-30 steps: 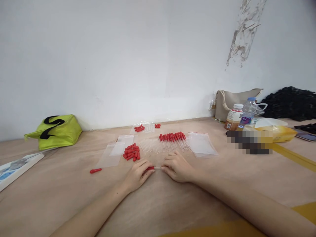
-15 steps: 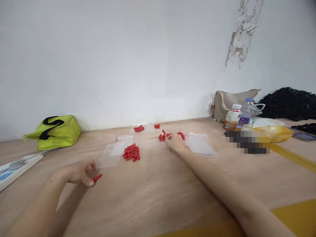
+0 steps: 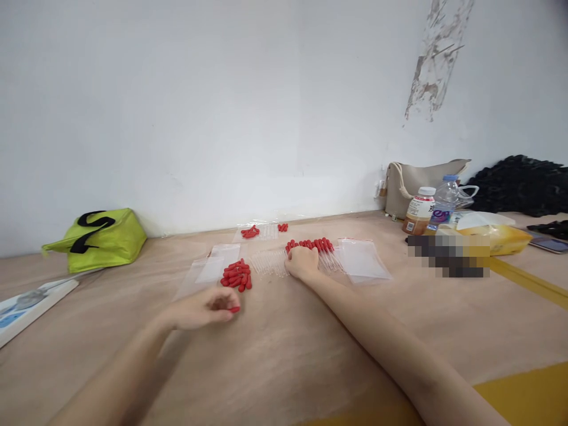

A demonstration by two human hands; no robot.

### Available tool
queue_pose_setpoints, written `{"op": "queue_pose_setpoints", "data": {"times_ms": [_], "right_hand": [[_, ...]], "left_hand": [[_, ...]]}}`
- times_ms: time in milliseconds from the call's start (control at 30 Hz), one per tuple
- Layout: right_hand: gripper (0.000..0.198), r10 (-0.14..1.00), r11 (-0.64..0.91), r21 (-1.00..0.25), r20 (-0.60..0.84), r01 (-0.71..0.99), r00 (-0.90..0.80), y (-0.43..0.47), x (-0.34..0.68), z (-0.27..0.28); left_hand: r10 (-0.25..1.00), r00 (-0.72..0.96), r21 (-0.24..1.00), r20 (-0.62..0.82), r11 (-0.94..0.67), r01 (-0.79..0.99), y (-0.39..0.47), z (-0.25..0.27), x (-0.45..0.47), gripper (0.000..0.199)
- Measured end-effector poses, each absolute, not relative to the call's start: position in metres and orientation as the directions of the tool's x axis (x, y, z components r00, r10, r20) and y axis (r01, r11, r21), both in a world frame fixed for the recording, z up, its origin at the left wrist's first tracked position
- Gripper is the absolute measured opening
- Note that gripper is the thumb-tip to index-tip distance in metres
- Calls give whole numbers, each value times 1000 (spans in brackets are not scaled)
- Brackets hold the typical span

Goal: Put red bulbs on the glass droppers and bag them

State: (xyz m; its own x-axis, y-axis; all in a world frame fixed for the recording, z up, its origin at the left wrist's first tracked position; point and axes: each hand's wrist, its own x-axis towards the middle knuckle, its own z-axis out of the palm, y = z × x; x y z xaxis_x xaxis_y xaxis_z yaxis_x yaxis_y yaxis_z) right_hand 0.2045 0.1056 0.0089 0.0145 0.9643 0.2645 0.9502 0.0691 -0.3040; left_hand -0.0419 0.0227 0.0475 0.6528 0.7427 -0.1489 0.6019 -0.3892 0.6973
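The left hand (image 3: pixel 205 307) has its grip pinched on a red bulb (image 3: pixel 234 309), thumb beneath and fingers curled over it. Half a second ago this hand was farther left, at a lone bulb on the desk (image 3: pixel 275 361); now it is just in front of the pile of red bulbs (image 3: pixel 236 274). The right hand (image 3: pixel 303 262) has shifted slightly left and nearer along the row of assembled droppers (image 3: pixel 326 247), and the dropper head that rose above its fingers is out of sight. Its fingers are bent down out of view, so I cannot tell whether its grip holds anything.

The held bulb shows only as a small, bright red end. The droppers lie side by side, red heads toward the wall (image 3: pixel 222 118), with thin clear stems. Loose clear tubes (image 3: pixel 266 263) lie between the pile and the right hand.
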Motion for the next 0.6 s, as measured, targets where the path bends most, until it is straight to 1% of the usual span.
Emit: {"op": "queue_pose_setpoints", "data": {"times_ms": [33, 100, 167, 267, 333, 500, 600], "right_hand": [[17, 968, 50, -303, 249, 952, 28, 106, 202, 9], [18, 973, 16, -308, 223, 951, 56, 109, 199, 10], [20, 977, -17, -315, 197, 949, 83, 111, 198, 12], [21, 982, -53, -323, 156, 945, 108, 114, 197, 15], [21, 985, -67, -325, 127, 944, 113, 114, 197, 18], [17, 991, -78, -332, 81, 940, 111, 114, 193, 25], [16, 991, -46, -347, 101, 937, 86, 111, 194, 29]], "left_hand": [[737, 671, 708, -83, -431, 560, 22, 45, -23, 17], [774, 628, 713, 85, -487, 504, 24, 33, 7, 17], [798, 578, 720, 174, -503, 478, 29, 17, 26, 18], [829, 512, 769, 223, -473, 431, 35, -4, 36, 20], [836, 485, 779, 258, -477, 407, 36, -11, 35, 21], [831, 469, 758, 300, -506, 412, 35, -15, 32, 21], [832, 464, 747, 305, -511, 426, 34, -15, 33, 18]]}}
